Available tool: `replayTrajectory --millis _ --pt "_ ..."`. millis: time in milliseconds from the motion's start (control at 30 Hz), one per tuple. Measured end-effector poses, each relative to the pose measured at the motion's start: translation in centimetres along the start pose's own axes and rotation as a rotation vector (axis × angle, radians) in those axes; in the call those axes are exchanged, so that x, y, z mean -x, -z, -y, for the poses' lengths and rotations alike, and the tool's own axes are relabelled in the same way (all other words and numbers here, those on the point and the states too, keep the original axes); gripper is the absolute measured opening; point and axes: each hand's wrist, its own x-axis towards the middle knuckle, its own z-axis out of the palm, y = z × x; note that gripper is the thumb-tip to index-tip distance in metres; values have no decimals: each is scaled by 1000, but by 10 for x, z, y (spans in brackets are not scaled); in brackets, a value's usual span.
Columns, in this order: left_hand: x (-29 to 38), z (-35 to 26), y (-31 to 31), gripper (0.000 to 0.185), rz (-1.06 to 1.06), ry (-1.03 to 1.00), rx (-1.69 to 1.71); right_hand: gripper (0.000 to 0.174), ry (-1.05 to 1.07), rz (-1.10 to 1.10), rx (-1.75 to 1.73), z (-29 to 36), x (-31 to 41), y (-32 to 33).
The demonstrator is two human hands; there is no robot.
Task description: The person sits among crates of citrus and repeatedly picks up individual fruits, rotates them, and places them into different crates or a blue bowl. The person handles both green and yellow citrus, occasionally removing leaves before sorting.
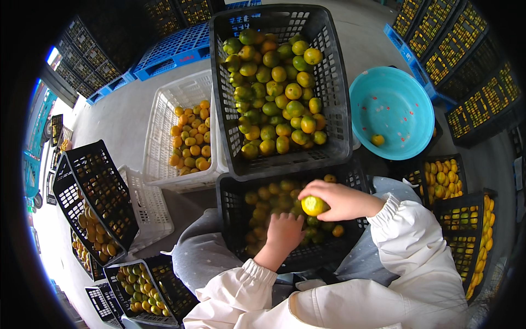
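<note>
My right hand (339, 200) holds a yellow-green citrus fruit (314, 206), likely a mandarin, above the lower black plastic crate (232, 205) between my knees. My left hand (285, 233) is palm down over that crate, its fingers curled down towards the citrus fruits (263, 209) inside. Whether those fingers grip a fruit is hidden from me. Just beyond, a larger-looking black crate (283, 164) is tilted towards me, holding many green and orange citrus fruits (274, 88). Its near edge overhangs the far side of the lower crate.
At right stands a turquoise basin (392, 144) with one fruit (377, 140) in it. A white crate (164, 123) of orange fruits is at left. More black crates of fruit (139, 288) flank me on both sides. Blue pallets (176, 49) carry stacked crates behind.
</note>
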Motion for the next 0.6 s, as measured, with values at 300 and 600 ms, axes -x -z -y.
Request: replayTrajectory --millis 300,600 --pt "3 -11 -1 35 -15 4 24 49 -234 -110 103 -56 -71 47" --pt "-2 -8 -5 35 -73 18 -14 65 -397 -276 947 -136 -151 41"
